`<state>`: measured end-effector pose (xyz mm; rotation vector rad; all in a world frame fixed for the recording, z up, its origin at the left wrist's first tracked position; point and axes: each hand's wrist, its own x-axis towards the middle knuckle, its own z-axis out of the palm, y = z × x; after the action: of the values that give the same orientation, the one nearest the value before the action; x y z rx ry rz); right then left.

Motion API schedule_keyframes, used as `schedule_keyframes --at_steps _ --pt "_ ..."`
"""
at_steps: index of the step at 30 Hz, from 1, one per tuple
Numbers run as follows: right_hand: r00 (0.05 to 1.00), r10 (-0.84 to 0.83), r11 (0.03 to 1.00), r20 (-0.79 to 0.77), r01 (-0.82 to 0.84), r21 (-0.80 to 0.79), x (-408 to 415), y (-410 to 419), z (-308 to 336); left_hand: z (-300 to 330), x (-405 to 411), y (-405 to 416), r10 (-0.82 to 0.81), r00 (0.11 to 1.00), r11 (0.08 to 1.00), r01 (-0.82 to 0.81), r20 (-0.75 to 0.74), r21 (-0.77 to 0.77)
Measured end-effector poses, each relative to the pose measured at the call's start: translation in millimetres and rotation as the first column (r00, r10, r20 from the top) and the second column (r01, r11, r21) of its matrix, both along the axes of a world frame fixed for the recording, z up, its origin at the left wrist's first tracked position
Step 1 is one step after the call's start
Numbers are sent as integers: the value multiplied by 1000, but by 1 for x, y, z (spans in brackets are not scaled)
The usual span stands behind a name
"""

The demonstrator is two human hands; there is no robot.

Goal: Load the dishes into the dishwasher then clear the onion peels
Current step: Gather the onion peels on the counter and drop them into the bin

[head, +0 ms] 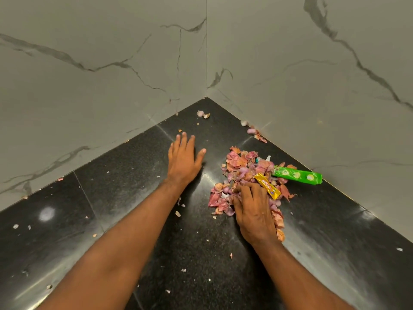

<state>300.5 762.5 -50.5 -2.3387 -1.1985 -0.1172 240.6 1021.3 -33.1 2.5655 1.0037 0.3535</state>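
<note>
A heap of pink and purple onion peels point(240, 166) lies on the black granite counter point(125, 198), near the corner of two marble walls. My right hand point(253, 211) rests on the near side of the heap, fingers curled into the peels. My left hand point(184, 158) lies flat on the counter to the left of the heap, fingers spread, holding nothing. A yellow wrapper point(268, 185) and a green wrapper point(298, 174) lie in the heap's right side.
Loose peel bits lie in the corner point(203, 114) and along the right wall point(257, 134). Small scraps are scattered over the counter at left and front. Marble walls point(111, 63) close off the back on both sides.
</note>
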Motion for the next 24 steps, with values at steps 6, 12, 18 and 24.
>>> schedule_keyframes --at_steps 6,12,18,24 --pt "989 -144 989 -28 144 -25 -4 1 -5 -2 -2 -36 -534 843 811 532 63 -242" --pt "989 -130 988 -70 124 -94 -5 2 -2 19 40 17 -185 910 942 272 371 -197" --pt "988 -141 986 -69 134 -97 -3 4 -3 16 118 89 38 999 961 -46 -36 -271" --pt "992 -126 986 -24 122 -112 -1 4 -5 21 143 61 147 850 730 252 506 -636"
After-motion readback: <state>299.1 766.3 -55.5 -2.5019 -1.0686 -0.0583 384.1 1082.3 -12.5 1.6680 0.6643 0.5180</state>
